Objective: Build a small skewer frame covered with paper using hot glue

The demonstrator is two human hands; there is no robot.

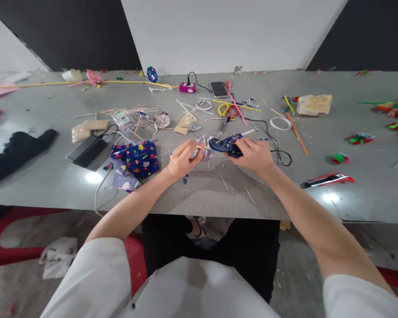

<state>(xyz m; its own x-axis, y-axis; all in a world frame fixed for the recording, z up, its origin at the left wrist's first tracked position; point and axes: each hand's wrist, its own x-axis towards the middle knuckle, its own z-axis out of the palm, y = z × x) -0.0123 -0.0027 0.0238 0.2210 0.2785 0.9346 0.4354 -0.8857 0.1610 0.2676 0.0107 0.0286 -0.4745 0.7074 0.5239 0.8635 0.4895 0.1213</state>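
My left hand (185,160) is closed in a pinch above the middle of the table, on a thin pale wooden stick (200,147). A small piece of light patterned cloth (207,153) lies right by its fingertips. My right hand (252,153) is wrapped round a dark blue glue gun (220,145), whose front end points left towards the pinched stick and nearly meets it. Part of the glue gun's body is covered by my fingers. Left of my left hand lies a dark blue patterned cloth (142,158), partly folded over to its paler side.
Loose sticks, a bundle of wooden sticks (185,123), a folded fan-like piece (162,120) and coiled white tubing (281,123) lie around. A purple power socket (187,87) and a phone (219,89) are at the back. A red-and-black cutter (328,180) lies right, a black adapter (87,150) left.
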